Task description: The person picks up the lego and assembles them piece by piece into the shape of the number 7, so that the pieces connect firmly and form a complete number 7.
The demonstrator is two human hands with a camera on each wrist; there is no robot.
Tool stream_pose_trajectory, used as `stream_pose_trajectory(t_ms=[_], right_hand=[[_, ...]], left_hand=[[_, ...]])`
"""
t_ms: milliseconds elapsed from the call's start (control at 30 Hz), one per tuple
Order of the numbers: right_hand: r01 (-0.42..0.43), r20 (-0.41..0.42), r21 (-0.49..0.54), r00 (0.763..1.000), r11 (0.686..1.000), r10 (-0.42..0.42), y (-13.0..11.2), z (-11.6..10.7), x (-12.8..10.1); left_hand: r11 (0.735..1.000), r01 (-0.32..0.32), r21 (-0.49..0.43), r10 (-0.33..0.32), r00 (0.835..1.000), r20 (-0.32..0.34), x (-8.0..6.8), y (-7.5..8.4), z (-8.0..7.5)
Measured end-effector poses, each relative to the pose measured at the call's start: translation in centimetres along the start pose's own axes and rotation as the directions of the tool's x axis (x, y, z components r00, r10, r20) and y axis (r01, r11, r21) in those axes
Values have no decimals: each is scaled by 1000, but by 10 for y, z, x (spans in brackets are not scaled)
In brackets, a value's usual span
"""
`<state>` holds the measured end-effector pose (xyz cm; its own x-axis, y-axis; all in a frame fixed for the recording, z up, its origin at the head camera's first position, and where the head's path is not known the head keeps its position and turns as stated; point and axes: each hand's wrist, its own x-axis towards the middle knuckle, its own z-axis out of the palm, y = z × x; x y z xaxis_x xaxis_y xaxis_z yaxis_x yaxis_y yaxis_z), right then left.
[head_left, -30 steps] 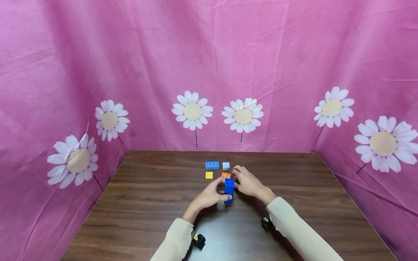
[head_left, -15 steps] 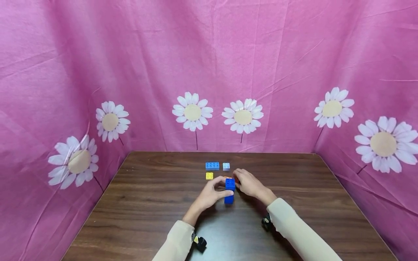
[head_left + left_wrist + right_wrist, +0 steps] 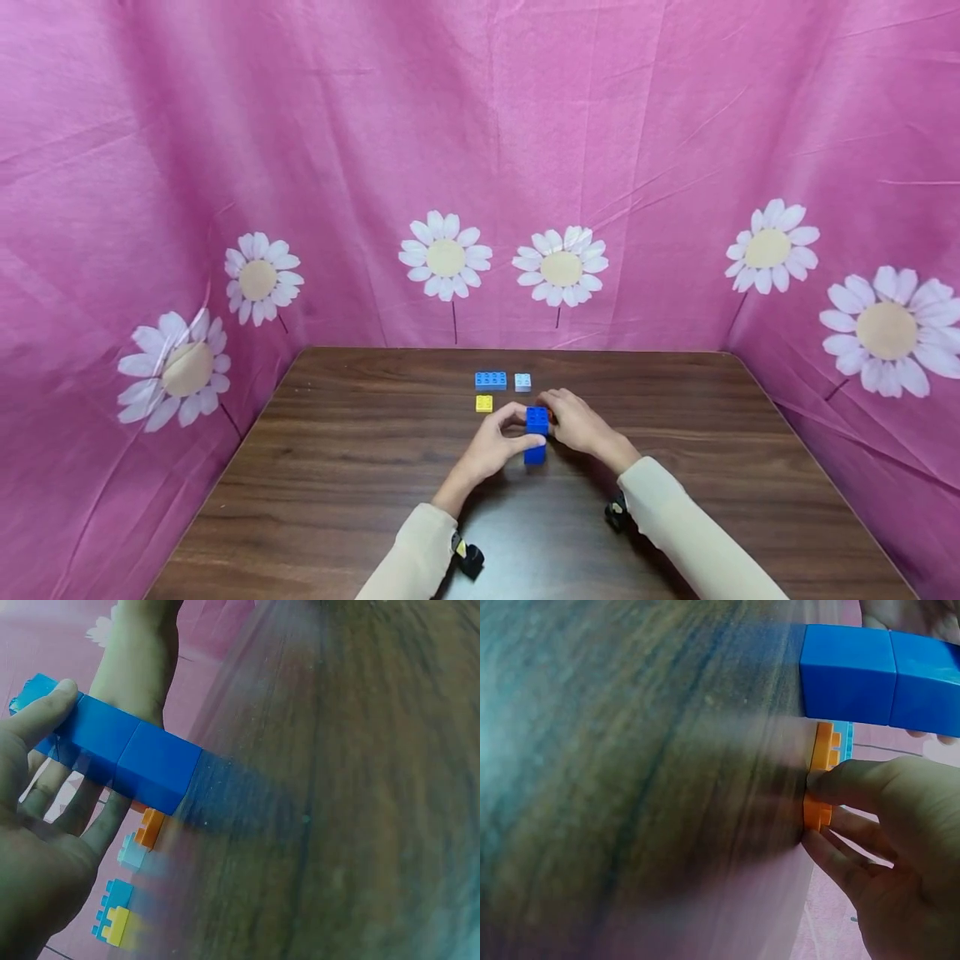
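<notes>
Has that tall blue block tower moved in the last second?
Yes. The blue tower, held by the left hand, has slid away from the person, closer to the yellow brick.

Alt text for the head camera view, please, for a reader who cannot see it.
A person's left hand grips a blue brick stack standing on a dark wooden table, while the right hand reaches in just behind it. Farther back lie a blue brick, a pale blue brick and a yellow brick; a pink daisy cloth surrounds the table.

The brick stack (image 3: 536,433) is deep blue, on a dark brown wood-grain tabletop (image 3: 337,467). Upper frame, the cloth (image 3: 300,167) is pink with white daisies
</notes>
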<state>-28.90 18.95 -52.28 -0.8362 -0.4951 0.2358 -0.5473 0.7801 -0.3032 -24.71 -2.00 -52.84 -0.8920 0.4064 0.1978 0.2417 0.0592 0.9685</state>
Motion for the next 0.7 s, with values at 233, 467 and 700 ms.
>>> stream_pose_trajectory(t_ms=[233, 467, 700], right_hand=[[-14, 4, 48, 1000, 999, 14, 2, -3, 0], [-34, 0, 89, 999, 995, 34, 2, -12, -3], [-32, -17, 125, 999, 992, 34, -4, -32, -4]], left_hand=[[1000, 5, 13, -5, 1000, -11, -1, 1, 1], [1000, -6, 12, 6, 1000, -10, 0, 1, 3], [999, -35, 35, 35, 999, -11, 4, -1, 3]])
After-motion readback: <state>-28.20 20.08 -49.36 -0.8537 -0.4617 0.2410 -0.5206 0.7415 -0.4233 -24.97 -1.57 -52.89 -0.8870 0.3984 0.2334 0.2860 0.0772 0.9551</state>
